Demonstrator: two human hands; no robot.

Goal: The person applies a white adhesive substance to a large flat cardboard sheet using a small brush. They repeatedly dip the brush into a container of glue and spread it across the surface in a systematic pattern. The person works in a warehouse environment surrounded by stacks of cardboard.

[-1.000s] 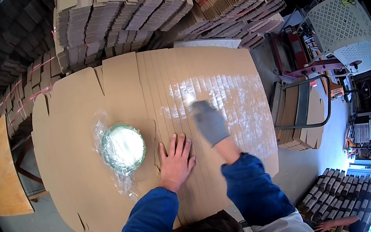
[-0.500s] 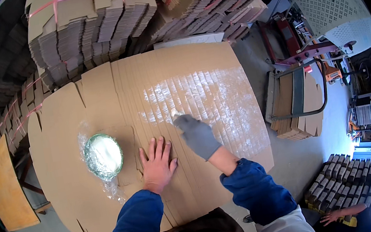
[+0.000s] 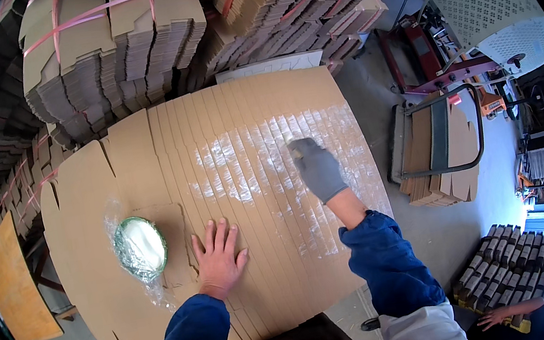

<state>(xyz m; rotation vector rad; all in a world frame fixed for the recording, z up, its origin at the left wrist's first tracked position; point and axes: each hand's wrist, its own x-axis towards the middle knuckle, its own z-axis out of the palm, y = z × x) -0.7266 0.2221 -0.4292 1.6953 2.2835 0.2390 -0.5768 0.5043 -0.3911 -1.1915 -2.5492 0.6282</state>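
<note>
A fan of overlapping flat cardboard sheets (image 3: pixel 141 155) lies spread in front of me, with wet white glue streaks across its right half. My left hand (image 3: pixel 218 255) is bare and pressed flat on the sheets, fingers apart. My right hand (image 3: pixel 315 167) wears a grey glove and rests on the glue-streaked strips, closed around something pale at its tip that I cannot make out. A green-rimmed bowl of white glue (image 3: pixel 140 248) in clear plastic wrap sits on the cardboard just left of my left hand.
Strapped bundles of folded cardboard (image 3: pixel 117 45) are stacked behind the sheets. A metal cart with flat cardboard (image 3: pixel 436 151) stands to the right, a white perforated panel (image 3: pixel 488 7) beyond it. Another person's hand (image 3: pixel 498 316) is low right.
My gloved right hand has slid away from me and to the right over the glue streaks. The view has shifted, so the sheets sit lower. My left hand stays flat.
</note>
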